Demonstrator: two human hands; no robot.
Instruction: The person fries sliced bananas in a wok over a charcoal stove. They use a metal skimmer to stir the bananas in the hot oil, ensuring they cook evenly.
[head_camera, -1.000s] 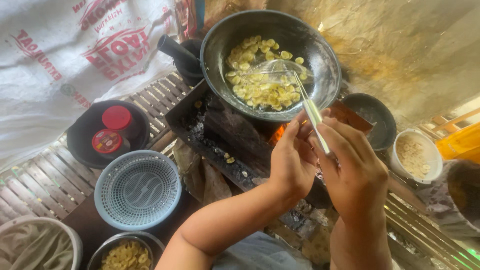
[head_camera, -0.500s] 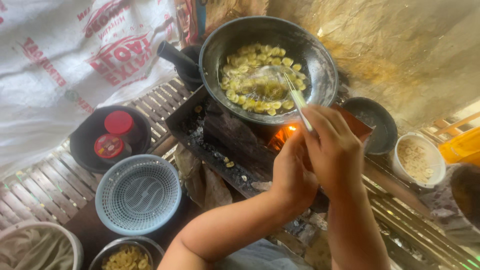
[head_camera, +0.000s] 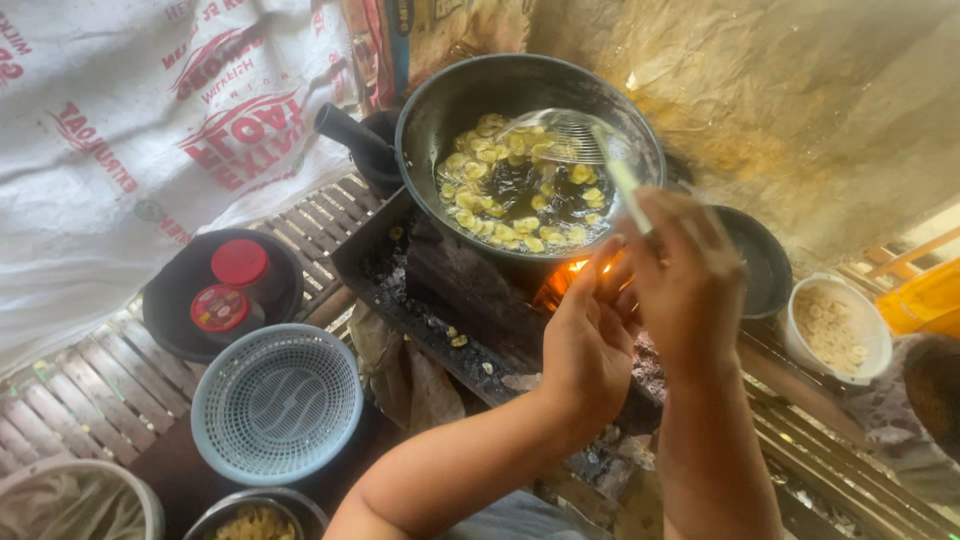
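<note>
A dark wok (head_camera: 440, 110) sits over a fire and holds several yellow chips (head_camera: 500, 200) frying in oil. My right hand (head_camera: 690, 280) grips the pale handle of a wire skimmer (head_camera: 565, 135), whose mesh head rests among the chips at the wok's far side. My left hand (head_camera: 590, 340) hovers just left of the right one, fingers apart, holding nothing, close above the flame (head_camera: 575, 268).
A blue-grey plastic strainer (head_camera: 275, 400) stands at lower left, beside a black bowl (head_camera: 170, 300) with two red-lidded jars. A white bowl of sliced pieces (head_camera: 835, 330) is at right, next to a dark empty pan (head_camera: 760, 260). Wooden slats (head_camera: 70, 390) form the floor.
The skimmer head has moved from the wok's middle toward its far right side. My right hand has risen and shifted right; my left hand has come off the handle and opened.
</note>
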